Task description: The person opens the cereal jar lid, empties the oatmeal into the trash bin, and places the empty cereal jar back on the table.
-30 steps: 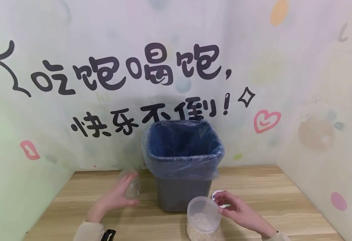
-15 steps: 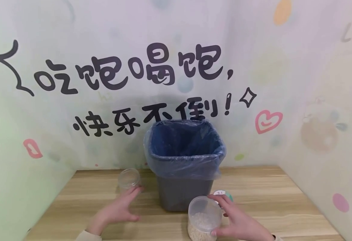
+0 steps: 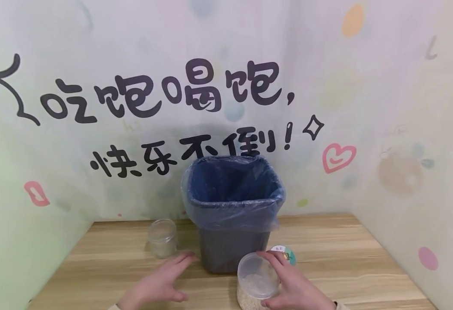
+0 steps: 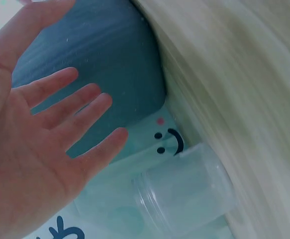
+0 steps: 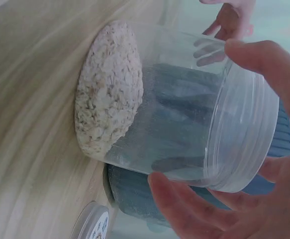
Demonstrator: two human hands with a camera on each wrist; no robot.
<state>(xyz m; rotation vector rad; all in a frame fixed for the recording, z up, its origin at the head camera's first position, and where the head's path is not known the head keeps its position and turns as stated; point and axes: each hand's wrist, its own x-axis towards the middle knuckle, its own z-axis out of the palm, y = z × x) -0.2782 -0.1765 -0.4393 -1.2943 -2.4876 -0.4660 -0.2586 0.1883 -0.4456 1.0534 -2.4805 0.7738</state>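
Observation:
A clear plastic jar [image 5: 179, 114], partly filled with pale oat flakes [image 5: 109, 89], stands upright and lidless on the wooden table. My right hand [image 3: 294, 284] spans it near the rim, with thumb on one side and fingers on the other. My left hand [image 3: 162, 280] is held spread, fingers apart and palm bare, left of the jar in the head view. Behind it stands a second clear jar [image 3: 162, 239], which looks empty. A round lid [image 3: 287, 255] with a white and green print lies just beyond the right hand.
A grey bin [image 3: 234, 252] with a blue plastic liner [image 3: 230, 215] stands at the table's back middle, close behind the oat jar. Printed walls [image 3: 366, 77] enclose the table [image 3: 338, 245] at the back and both sides.
My left hand has come away from the empty jar, moving nearer and right toward the oat jar. My right hand has shifted from the lid onto the oat jar.

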